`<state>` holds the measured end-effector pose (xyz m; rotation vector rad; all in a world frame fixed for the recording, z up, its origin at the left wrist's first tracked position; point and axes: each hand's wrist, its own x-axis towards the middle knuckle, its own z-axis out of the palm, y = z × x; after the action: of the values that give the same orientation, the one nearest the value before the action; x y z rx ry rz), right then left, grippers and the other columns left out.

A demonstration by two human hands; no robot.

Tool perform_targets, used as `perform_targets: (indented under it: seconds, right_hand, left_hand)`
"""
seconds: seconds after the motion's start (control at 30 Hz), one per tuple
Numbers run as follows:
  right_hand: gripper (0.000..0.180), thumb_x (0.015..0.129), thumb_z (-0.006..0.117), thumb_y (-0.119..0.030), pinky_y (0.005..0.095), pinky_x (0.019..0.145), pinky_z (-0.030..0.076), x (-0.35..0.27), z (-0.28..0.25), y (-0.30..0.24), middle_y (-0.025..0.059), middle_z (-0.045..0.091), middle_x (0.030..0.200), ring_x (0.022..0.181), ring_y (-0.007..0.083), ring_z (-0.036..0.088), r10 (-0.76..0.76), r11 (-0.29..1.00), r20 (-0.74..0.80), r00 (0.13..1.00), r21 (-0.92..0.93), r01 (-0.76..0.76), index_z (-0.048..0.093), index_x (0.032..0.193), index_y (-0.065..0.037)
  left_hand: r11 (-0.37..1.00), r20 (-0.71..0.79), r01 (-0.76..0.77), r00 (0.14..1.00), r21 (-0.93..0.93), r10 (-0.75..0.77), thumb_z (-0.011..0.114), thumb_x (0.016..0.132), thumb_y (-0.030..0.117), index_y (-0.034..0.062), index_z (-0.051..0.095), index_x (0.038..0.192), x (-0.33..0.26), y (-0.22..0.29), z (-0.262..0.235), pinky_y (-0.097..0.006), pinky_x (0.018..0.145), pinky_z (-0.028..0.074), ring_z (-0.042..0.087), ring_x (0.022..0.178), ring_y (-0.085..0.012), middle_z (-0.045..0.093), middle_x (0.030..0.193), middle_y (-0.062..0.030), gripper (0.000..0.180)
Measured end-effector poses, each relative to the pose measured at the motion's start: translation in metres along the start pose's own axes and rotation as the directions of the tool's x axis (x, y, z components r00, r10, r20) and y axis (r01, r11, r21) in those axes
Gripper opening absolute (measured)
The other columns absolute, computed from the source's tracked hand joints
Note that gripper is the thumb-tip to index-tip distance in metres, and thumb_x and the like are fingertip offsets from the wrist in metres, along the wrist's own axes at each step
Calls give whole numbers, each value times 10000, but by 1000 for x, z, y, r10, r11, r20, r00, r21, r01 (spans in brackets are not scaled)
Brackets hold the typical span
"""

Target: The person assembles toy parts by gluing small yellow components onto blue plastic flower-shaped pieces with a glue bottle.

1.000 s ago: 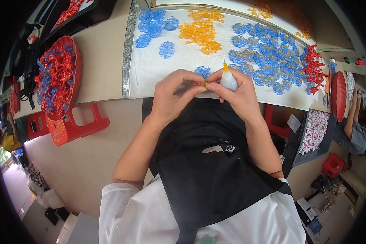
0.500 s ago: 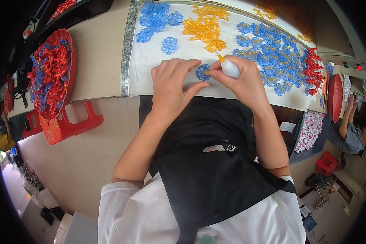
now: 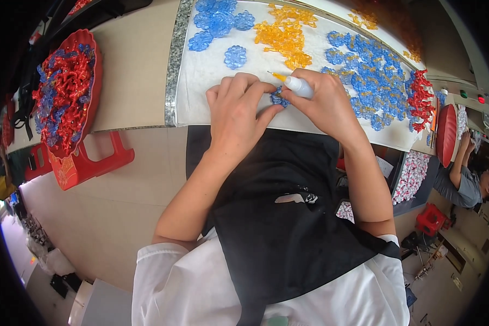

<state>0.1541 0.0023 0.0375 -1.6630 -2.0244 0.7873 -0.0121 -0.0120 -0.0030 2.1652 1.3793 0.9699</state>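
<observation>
A small blue translucent flower-shaped piece (image 3: 277, 98) lies on the white cloth, partly covered by my fingers. My left hand (image 3: 236, 111) curves round its left side, with index finger and thumb tips against it. In my right hand (image 3: 328, 103) is a white squeeze bottle (image 3: 300, 87) with a tapered orange nozzle, tilted so that its tip points up and left. The thumb and fingertip of that hand also reach the flower's right edge; whether they pinch a small part there is hidden.
On the white cloth (image 3: 193, 103) lie loose blue flowers (image 3: 235, 56), orange pieces (image 3: 288, 35), several rows of blue-and-orange pieces (image 3: 375, 81) and red pieces (image 3: 420, 100). Left, a red scalloped tray (image 3: 96, 81) heaped with red and blue pieces stands by a red stool (image 3: 106, 160). A co-worker (image 3: 464, 182) is far right.
The bottle's nozzle has swung further left over the flower. My right fingertips have come down onto the flower's edge, and the orange bit they held is no longer seen. The whole view has shifted slightly.
</observation>
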Motion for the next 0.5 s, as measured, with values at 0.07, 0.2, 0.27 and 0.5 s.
perform_targets:
  seconds: [0.07, 0.2, 0.27, 0.5]
  right_hand:
    - [175, 707, 688, -124, 399, 629, 476, 0, 1, -1, 199, 616, 736, 708, 369, 600, -62, 998, -14, 998, -11, 62, 616, 816, -6]
    - [171, 708, 688, -118, 400, 626, 476, -2, 1, 1, 193, 616, 743, 708, 368, 598, -125, 990, -31, 992, -70, 122, 604, 812, -11]
    - [172, 708, 687, -110, 401, 626, 476, -1, 1, 5, 183, 619, 753, 710, 364, 598, -170, 983, -10, 985, -66, 169, 600, 824, -18]
    - [170, 714, 683, -107, 398, 625, 474, -3, 4, 5, 173, 619, 761, 715, 359, 598, -157, 985, -17, 987, -71, 156, 596, 833, -22]
  left_hand:
    - [1000, -7, 5, 1000, -5, -5, 761, 644, 183, 124, 638, 887, 0, 0, 0, -344, 759, 299, 486, 863, -190, 520, 872, 0, 279]
    - [1000, -11, -7, 1000, 3, 7, 761, 643, 182, 113, 637, 885, 0, 0, 0, -344, 759, 299, 487, 862, -191, 522, 874, 1, 281]
    - [1000, -15, 2, 1000, 3, -2, 761, 640, 180, 104, 635, 881, -1, -1, 0, -344, 761, 299, 487, 863, -191, 524, 877, 1, 283]
    - [1000, -10, 10, 1000, -11, -10, 761, 639, 177, 104, 634, 878, 0, 0, 1, -343, 770, 296, 489, 865, -193, 533, 876, -2, 280]
